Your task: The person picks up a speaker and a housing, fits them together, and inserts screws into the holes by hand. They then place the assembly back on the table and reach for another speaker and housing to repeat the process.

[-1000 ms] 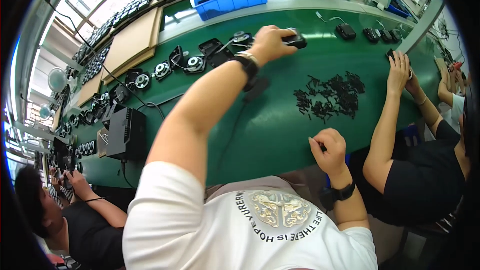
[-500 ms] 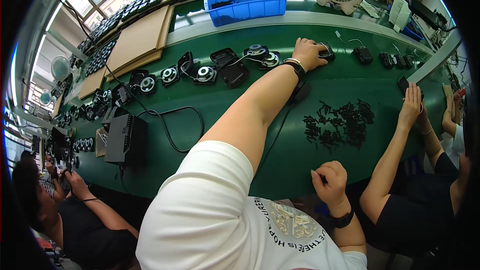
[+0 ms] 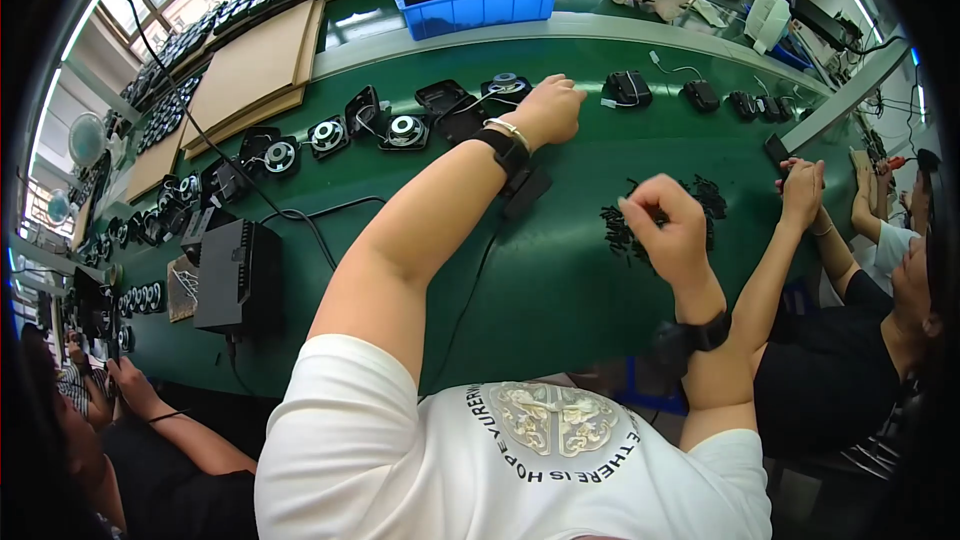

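So the left hand (image 3: pixel 553 110) is stretched out over the green bench (image 3: pixel 560 280), fingers bent, and honestly I can't tell if anything's in it. A closed black case (image 3: pixel 627 89) sits just right of it, not touching; an open black case (image 3: pixel 460 122) is just to its left. The right hand (image 3: pixel 678 230) is loosely curled, contents hidden, partly covering a pile of little black pieces (image 3: pixel 711 200). Blue bin (image 3: pixel 482 15) is beyond the left hand.
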Demonstrator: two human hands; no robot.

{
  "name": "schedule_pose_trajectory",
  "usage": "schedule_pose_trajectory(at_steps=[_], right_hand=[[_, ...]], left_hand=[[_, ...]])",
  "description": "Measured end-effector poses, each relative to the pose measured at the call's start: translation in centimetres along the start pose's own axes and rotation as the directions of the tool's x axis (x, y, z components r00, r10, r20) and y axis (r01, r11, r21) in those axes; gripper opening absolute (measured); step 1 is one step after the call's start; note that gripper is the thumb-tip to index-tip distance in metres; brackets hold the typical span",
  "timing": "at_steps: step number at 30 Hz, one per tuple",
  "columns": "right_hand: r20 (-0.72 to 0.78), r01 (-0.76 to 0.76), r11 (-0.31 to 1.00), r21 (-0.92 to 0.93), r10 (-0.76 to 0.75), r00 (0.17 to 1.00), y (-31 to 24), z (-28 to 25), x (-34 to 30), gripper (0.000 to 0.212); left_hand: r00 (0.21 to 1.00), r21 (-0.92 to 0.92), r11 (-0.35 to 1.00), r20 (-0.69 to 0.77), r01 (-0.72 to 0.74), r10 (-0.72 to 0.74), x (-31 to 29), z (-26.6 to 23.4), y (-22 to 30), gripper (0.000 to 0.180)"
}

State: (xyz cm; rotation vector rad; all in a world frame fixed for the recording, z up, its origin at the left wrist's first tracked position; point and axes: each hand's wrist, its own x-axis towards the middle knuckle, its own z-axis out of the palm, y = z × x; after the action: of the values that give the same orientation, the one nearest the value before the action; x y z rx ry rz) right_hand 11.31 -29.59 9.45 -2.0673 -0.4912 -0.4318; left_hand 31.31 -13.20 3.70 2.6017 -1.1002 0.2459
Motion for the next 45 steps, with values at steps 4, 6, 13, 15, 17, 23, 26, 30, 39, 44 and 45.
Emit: schedule_pose_trajectory(at_steps=[4, 6, 13, 15, 17, 23, 26, 30, 39, 44, 45], right_hand=[[0.075, -0.069, 0.998, -0.008, 0.070, 0.995, 4.6, 2.1, 9.5, 0.017], [0.223, 0.040, 0.992, -0.117, -0.013, 0.975, 7.4, 4.4, 14.0, 0.036], [0.543, 0.223, 0.944, -0.242, -0.058, 0.838, 12.9, 11.2, 21.7, 0.061], [0.672, 0.106, 0.943, -0.314, 0.142, 0.727, 12.9, 11.7, 22.9, 0.061], [0.724, 0.056, 0.933, -0.356, 0.237, 0.648, 12.7, 12.6, 23.3, 0.062], [0.642, 0.389, 0.780, -0.489, 0.021, 0.766, 13.4, 13.5, 23.1, 0.051], [0.499, 0.463, 0.721, -0.515, -0.186, 0.846, 10.9, 12.5, 20.7, 0.045], [0.214, 0.323, 0.781, -0.535, -0.245, 0.946, 1.8, 11.3, 12.5, 0.035], [0.283, 0.167, 0.680, -0.714, 0.062, 0.957, -3.0, 14.1, -2.3, 0.029], [0.334, 0.025, 0.756, -0.654, 0.260, 0.906, -6.5, 13.8, -3.7, 0.053], [0.369, 0.006, 0.782, -0.623, 0.287, 0.884, -6.8, 13.6, -4.1, 0.060]], left_hand=[[0.912, -0.157, 0.955, -0.291, 0.252, -0.288, -5.9, -4.6, 0.4, 0.023], [0.845, -0.175, 0.896, -0.299, 0.409, -0.444, -9.7, -6.4, -1.0, 0.026], [0.736, -0.169, 0.744, -0.118, 0.646, -0.666, -14.9, -5.8, -3.4, 0.045], [0.733, -0.218, 0.730, -0.082, 0.648, -0.675, -14.2, -4.5, -3.3, 0.051], [0.726, -0.254, 0.723, -0.100, 0.643, -0.681, -13.9, -3.3, -3.9, 0.050], [0.636, -0.443, 0.654, -0.214, 0.613, -0.741, -13.4, -3.3, -4.2, 0.044], [0.605, -0.735, 0.564, -0.265, 0.377, -0.750, -14.1, -3.6, -4.7, 0.035], [0.617, -0.923, 0.356, -0.195, 0.149, -0.763, -17.7, -5.8, -3.0, 0.024], [0.704, -0.643, 0.631, -0.195, 0.434, -0.683, -26.3, -7.3, 4.1, 0.021], [0.758, -0.371, 0.872, -0.452, 0.320, -0.470, -28.5, -7.4, 5.9, 0.023], [0.779, -0.298, 0.891, -0.441, 0.341, -0.446, -28.5, -7.8, 6.4, 0.023]])
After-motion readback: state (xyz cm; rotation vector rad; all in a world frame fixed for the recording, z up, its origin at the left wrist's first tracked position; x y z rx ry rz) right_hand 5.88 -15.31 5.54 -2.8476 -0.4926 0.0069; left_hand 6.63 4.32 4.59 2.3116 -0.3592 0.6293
